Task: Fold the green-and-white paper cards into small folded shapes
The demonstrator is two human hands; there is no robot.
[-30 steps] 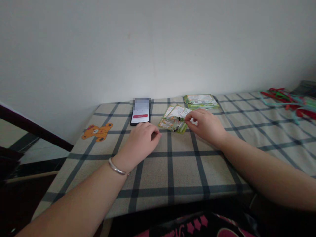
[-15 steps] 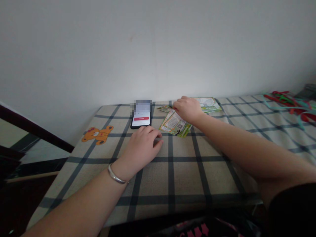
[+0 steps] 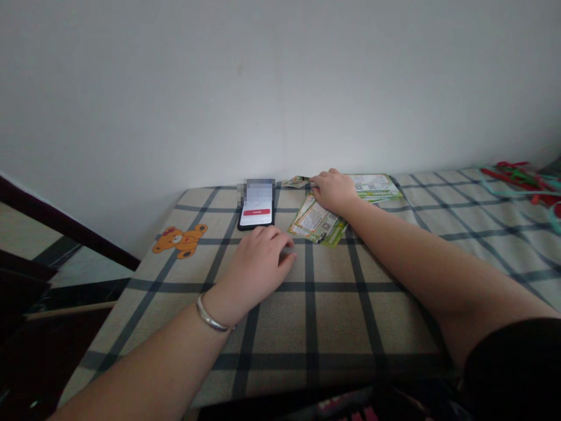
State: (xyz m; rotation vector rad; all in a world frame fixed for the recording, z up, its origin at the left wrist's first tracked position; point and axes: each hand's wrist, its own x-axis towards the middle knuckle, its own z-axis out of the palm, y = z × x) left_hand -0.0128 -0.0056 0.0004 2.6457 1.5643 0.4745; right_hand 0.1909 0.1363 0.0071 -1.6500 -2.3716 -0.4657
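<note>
My left hand (image 3: 265, 257) rests on the checked tablecloth just in front of a phone (image 3: 256, 219), fingers loosely bent and thumb apart, holding nothing. The phone lies face up, its lit screen showing a red button and a blurred upper part. My right hand (image 3: 335, 190) is over the printed green-and-white cards, index finger stretched to the edge of a small card (image 3: 296, 182) by the wall. Below that hand, several overlapping cards (image 3: 318, 219) lie fanned out. Another group of cards (image 3: 374, 185) sits to its right, partly hidden by the hand.
The tablecloth (image 3: 280, 327) covers a table pushed against a white wall (image 3: 280, 88). An orange bear picture (image 3: 180, 240) lies on the left. Red, green and pale blue strips (image 3: 526, 178) are heaped at the far right. Dark wooden furniture (image 3: 65, 228) stands beyond the left edge.
The view has shifted slightly, so things sit a little further right. My right index finger is now stretched toward the small card. My left hand stays in front of the phone.
</note>
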